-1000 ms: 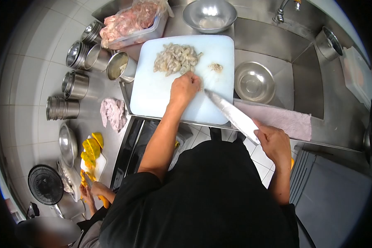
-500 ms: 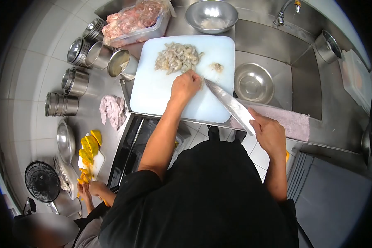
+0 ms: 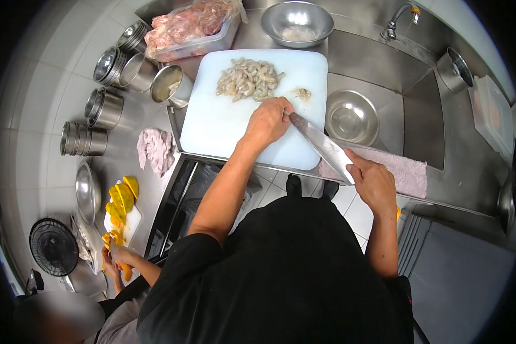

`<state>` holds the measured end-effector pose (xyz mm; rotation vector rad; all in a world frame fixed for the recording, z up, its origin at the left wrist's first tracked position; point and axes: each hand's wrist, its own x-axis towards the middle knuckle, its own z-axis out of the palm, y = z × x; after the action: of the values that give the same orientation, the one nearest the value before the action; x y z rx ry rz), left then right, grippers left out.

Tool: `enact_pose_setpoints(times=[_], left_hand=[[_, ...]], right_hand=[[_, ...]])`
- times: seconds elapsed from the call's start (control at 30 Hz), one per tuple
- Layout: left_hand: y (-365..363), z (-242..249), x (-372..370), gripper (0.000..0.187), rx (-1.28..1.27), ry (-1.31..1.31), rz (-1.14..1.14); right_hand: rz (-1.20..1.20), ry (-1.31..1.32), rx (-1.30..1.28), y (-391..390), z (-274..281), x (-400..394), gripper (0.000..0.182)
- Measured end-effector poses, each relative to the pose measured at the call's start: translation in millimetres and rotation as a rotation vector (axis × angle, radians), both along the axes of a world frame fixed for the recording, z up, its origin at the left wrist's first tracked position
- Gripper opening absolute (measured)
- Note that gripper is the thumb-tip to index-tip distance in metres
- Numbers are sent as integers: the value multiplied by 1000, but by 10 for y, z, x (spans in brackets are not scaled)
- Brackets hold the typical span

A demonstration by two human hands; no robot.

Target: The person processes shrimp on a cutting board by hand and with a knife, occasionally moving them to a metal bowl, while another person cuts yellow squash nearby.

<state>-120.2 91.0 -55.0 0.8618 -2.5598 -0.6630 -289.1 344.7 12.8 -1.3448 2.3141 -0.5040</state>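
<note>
My left hand point(image 3: 269, 121) is closed in a pinch above the right part of the white cutting board point(image 3: 212, 129). Its fingertips meet the tip of a large kitchen knife point(image 3: 322, 147); whatever they hold is hidden. At the board's lower right, my right hand point(image 3: 374, 182) grips the knife's handle, the blade slanting up and left. A pile of peeled shrimp point(image 3: 247, 80) lies on the board beyond my left hand. Right of the pile sits a small heap of dark, stringy scraps point(image 3: 301, 93).
A metal bowl point(image 3: 352, 117) stands in the sink, another bowl point(image 3: 297, 24) behind the board. A plastic tub of bagged meat point(image 3: 198, 31) is at back left. Metal pots point(image 3: 104, 109) line the left counter. Lower left, a co-worker's hands point(image 3: 117, 259) peel or cut yellow produce point(image 3: 122, 199).
My left hand has moved slightly right, up to the knife tip, covering the small pale piece seen beside its fingers before. The knife stays nearly in place. The co-worker's hands have shifted.
</note>
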Motion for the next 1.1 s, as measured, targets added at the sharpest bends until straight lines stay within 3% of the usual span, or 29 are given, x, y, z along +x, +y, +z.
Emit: enact_pose_setpoints(times=[0.1,0.17,0.23,0.37,0.5,0.6,0.7,0.77,0.9,0.97,1.1], left_hand=[[130,169,88,16,355,65,203],[-177,-210,305,11,439,547,179],[-411,92,563,10,514,662,311],[-1232,428,1202,16,215,770,427],[-1734,778,1573,28,-165,301,778],[-2119,581,1832,32,-238,-25,818],[-1982,515,1735,30,-475,-171,758],[-1624,560,1458,25,-402,120,476],[-757,353,686,20,-395,-30,17],[-518,266,433,15,-486,-220,-65],[-504,8,309,13,-498,-102,48]], right_hand=[[4,-5,-40,7,-38,0,37],[-3,-27,-55,10,-88,-21,37],[-9,-63,-27,22,-139,-48,38],[-39,-214,4,35,-222,-138,41],[-73,-239,-61,33,-270,-170,41],[-67,-177,-118,30,-258,-141,41],[19,-74,-222,77,-298,-122,40],[92,-15,-244,80,-269,-103,39],[192,113,-174,-32,-26,-145,37],[172,182,-147,-153,21,-223,36],[95,262,-138,-287,33,-378,36]])
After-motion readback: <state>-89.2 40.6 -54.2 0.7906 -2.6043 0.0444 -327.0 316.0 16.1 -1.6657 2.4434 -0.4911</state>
